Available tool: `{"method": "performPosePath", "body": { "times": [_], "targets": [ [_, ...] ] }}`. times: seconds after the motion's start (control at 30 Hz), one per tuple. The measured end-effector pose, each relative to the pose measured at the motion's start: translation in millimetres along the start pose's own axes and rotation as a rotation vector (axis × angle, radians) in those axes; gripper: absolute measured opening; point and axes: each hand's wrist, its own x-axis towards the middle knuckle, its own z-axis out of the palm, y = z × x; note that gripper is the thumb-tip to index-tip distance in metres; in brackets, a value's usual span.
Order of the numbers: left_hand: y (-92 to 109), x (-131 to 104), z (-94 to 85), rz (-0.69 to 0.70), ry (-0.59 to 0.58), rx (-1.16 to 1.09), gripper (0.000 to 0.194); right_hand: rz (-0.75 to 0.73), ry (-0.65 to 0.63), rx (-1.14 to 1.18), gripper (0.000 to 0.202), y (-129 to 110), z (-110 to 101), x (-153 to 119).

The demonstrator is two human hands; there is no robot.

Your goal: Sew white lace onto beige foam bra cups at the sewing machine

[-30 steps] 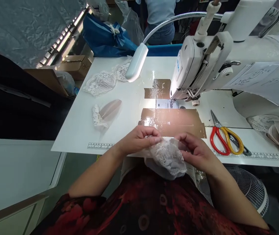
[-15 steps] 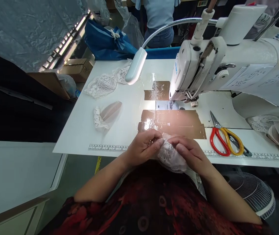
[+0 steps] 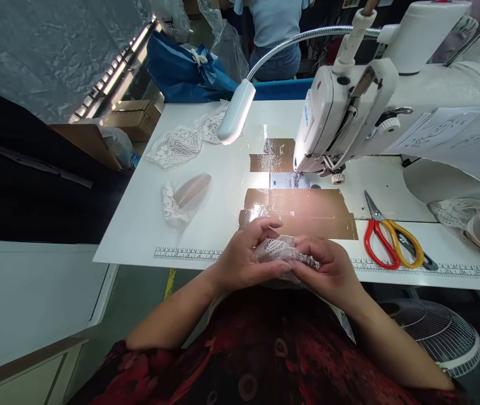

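At the near table edge (image 3: 139, 256), left hand (image 3: 242, 261) and right hand (image 3: 328, 270) both pinch a bunched white lace piece (image 3: 276, 248) between them, brown tape patch (image 3: 303, 211) just beyond, scissors (image 3: 392, 239) to the right.

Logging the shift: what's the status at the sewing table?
Left hand and right hand both gripping lace piece at table edge. Scissors lie right, clear of hands.
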Motion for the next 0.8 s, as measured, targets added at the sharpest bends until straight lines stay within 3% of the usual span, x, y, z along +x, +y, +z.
{"method": "performPosePath", "body": {
  "times": [0.1, 0.2, 0.37, 0.53, 0.73, 0.8],
  "targets": [
    [5.5, 2.6, -6.0, -0.088, -0.046, 0.034, 0.030, -0.029, 0.014, 0.003, 0.005, -0.6, -0.1, 1.5],
    [9.6, 4.2, -9.7, -0.076, -0.085, 0.046, 0.019, -0.011, 0.041, 0.038, 0.009, -1.5, 0.7, 2.8],
    [11.1, 4.1, -13.3, -0.074, -0.146, 0.058, 0.020, 0.045, 0.126, 0.052, 0.013, -3.0, 5.0, 4.1],
    [12.1, 7.4, -14.8, -0.158, -0.158, 0.043, 0.020, 0.076, 0.140, 0.063, 0.014, -3.3, 7.0, 5.7],
    [11.2, 14.2, -12.5, -0.292, -0.147, -0.050, 0.021, 0.151, 0.053, 0.140, 0.006, 5.0, -0.6, 8.3],
    [10.6, 15.6, -11.0, -0.304, -0.153, -0.067, 0.021, 0.182, 0.016, 0.185, 0.016, 6.8, -4.1, 10.6]
  ]
}}
